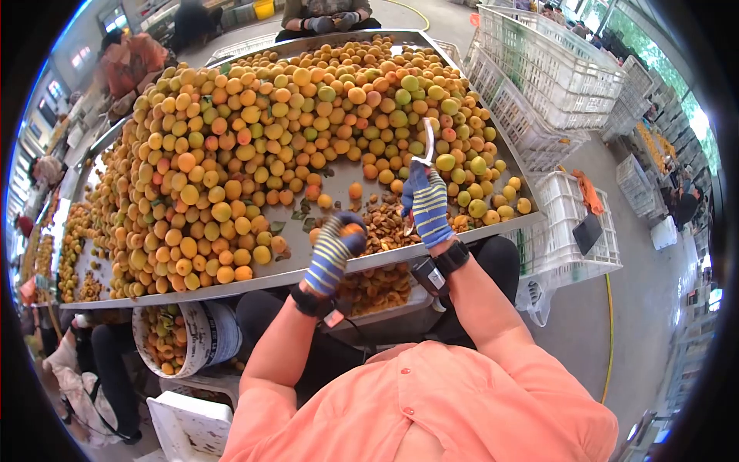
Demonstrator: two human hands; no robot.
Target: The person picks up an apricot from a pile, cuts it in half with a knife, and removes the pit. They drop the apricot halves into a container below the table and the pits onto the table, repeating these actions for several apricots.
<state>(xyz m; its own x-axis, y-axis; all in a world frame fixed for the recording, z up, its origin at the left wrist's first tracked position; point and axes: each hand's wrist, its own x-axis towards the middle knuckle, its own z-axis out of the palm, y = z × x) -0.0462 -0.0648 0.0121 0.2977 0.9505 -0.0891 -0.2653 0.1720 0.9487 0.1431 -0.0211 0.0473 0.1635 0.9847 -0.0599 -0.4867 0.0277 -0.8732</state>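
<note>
My left hand (pixel 332 254), in a blue and yellow striped glove, is closed around an orange apricot (pixel 352 229) over the table's near edge. To its right, my right hand (pixel 428 202), gloved alike, grips a curved metal hand tool (pixel 429 140) whose pale end points away from me. Between the two hands lies a heap of brown apricot pits (pixel 387 225). A large pile of apricots (pixel 231 146), yellow to orange with some green, covers much of the metal table (pixel 339 189). Below the near edge, a container holds split apricots (pixel 377 289).
A white bucket of apricots (pixel 208 335) stands below the table at left, near a white stool (pixel 188 423). White crates (pixel 550 69) are stacked at right, with another crate (pixel 570 223) closer. A person's gloved hands (pixel 331 21) show across the table; other people work at left.
</note>
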